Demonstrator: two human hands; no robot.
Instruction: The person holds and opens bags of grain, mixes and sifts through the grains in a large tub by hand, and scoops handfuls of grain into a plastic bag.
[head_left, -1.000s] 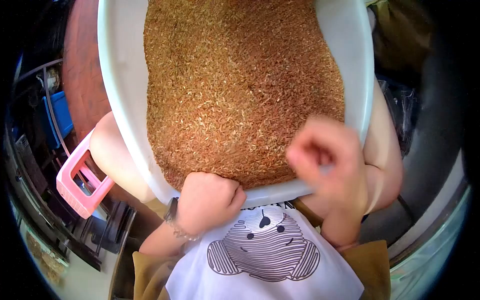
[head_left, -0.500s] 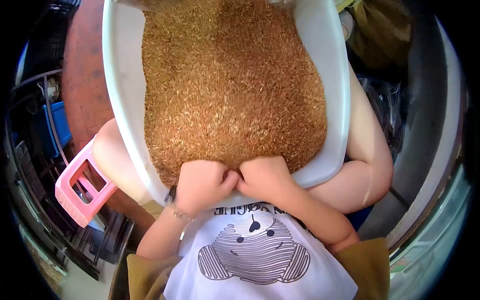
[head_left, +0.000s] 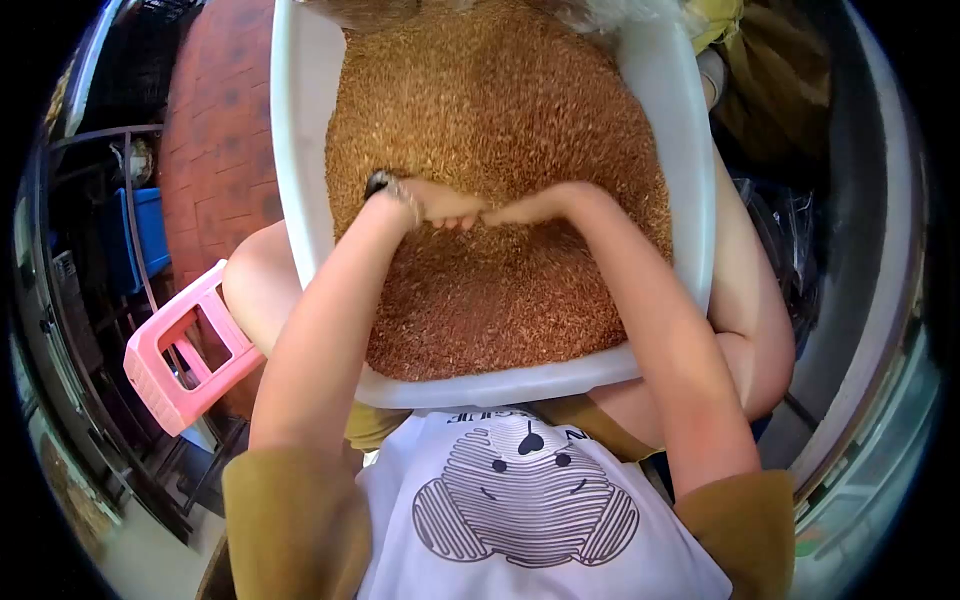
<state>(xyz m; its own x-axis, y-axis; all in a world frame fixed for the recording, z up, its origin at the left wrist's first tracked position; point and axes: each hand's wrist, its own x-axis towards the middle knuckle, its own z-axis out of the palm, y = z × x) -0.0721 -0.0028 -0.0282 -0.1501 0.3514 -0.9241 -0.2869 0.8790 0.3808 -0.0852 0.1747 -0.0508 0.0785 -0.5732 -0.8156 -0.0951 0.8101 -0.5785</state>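
A white plastic tub [head_left: 303, 160] rests between my bent legs, holding a thick layer of small reddish-brown grain-like bits [head_left: 490, 310]. My left hand [head_left: 447, 204], with a dark band and a bracelet at its wrist, is over the middle of the layer. Its fingers curl under, and whatever they hold is hidden. Beside it, almost touching at the fingertips, my right hand [head_left: 530, 207] is held low over the bits. Motion smears its fingers, so their grip is unclear.
A pink plastic stool [head_left: 190, 345] stands to the left on red brick paving [head_left: 220, 130]. Farther left is a blue crate [head_left: 150, 235] near a metal frame. Clear plastic [head_left: 625, 14] lies at the tub's far end, and dark bags [head_left: 780, 230] are at the right.
Both hands have moved from the tub's near edge out to the middle of the layer, with the arms stretched forward. The bits near the front edge are now uncovered to view.
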